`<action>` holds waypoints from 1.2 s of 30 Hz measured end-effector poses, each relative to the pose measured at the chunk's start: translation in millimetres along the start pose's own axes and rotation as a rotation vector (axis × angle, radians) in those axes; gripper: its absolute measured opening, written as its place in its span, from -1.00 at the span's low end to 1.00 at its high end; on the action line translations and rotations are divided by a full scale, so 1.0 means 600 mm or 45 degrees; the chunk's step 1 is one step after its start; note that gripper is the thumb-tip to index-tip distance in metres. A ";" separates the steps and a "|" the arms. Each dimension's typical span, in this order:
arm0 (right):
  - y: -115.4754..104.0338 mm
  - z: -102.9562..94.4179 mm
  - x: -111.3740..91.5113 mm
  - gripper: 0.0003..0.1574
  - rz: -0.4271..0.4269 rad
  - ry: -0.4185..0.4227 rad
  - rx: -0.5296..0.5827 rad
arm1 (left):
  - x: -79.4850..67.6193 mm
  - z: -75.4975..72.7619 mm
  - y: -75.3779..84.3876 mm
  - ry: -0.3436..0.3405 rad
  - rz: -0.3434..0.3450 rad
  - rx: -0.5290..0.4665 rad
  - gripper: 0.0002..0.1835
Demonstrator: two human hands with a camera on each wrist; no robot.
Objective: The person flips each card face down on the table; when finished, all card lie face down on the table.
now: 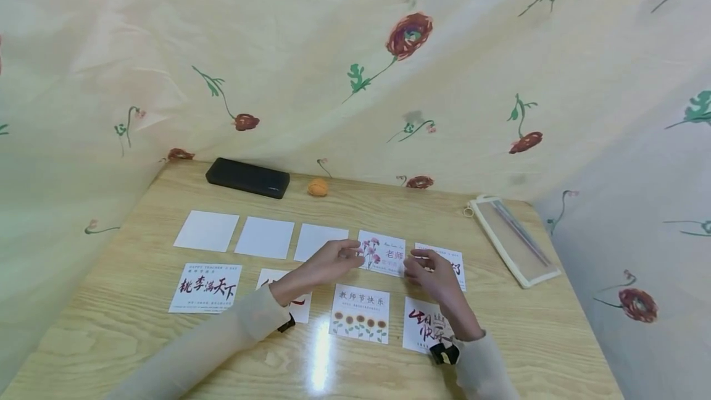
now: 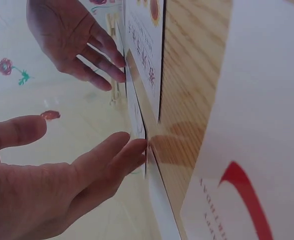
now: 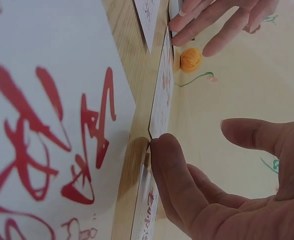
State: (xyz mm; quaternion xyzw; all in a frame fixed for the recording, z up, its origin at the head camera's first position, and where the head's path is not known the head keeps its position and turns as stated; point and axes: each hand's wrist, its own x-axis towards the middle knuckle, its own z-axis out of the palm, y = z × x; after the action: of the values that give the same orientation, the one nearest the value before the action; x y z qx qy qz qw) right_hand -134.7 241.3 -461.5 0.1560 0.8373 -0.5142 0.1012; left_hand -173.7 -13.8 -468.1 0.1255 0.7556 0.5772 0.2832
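A square greeting card (image 1: 383, 252) with pink flowers and Chinese writing lies face up in the back row on the table. At its left edge is my left hand (image 1: 324, 265), with the fingertips right at the card. My right hand (image 1: 441, 279) is at the opposite edge, its thumb held apart from the fingers, as the right wrist view shows. Neither hand grips anything. Behind the right hand, a card with red writing (image 1: 457, 266) is partly hidden. A blank white card (image 1: 319, 241) lies beside the left fingers.
Two more blank cards (image 1: 207, 231) continue the back row leftward. The front row holds a red-lettered card (image 1: 204, 289), a sunflower card (image 1: 360, 313) and others partly under the arms. Farther back are a black case (image 1: 247, 178), an orange ball-like object (image 1: 318, 187) and a clear zip pouch (image 1: 516, 242).
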 end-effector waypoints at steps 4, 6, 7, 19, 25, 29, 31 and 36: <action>-0.003 0.001 -0.002 -0.38 -0.005 -0.018 0.016 | 0.001 0.005 0.003 -0.002 -0.026 0.007 -0.34; -0.005 0.002 -0.003 -0.36 -0.009 -0.033 0.037 | 0.002 0.007 0.005 0.006 -0.036 0.019 -0.35; -0.006 0.003 -0.003 -0.34 -0.008 -0.042 0.046 | 0.002 0.007 0.006 0.010 -0.040 0.026 -0.35; -0.012 0.006 0.003 -0.32 0.058 -0.052 0.091 | -0.004 0.010 0.014 0.040 -0.051 0.078 -0.36; -0.011 0.008 0.004 -0.32 0.099 -0.029 0.112 | -0.006 0.007 0.016 0.031 -0.030 0.104 -0.34; -0.009 0.009 0.006 -0.31 0.114 -0.029 0.155 | -0.006 0.005 0.013 0.028 -0.038 0.094 -0.33; -0.007 0.009 0.006 -0.33 0.116 -0.028 0.169 | -0.006 0.004 0.011 0.026 -0.037 0.087 -0.33; -0.005 0.003 0.009 -0.38 0.072 -0.015 0.201 | -0.006 0.001 0.009 0.016 -0.025 0.075 -0.35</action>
State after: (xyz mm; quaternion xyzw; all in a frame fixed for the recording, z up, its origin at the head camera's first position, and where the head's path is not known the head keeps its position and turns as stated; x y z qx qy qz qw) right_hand -140.8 239.0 -461.4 0.1843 0.7888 -0.5763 0.1080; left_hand -171.1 -13.4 -462.4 0.1225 0.7752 0.5527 0.2803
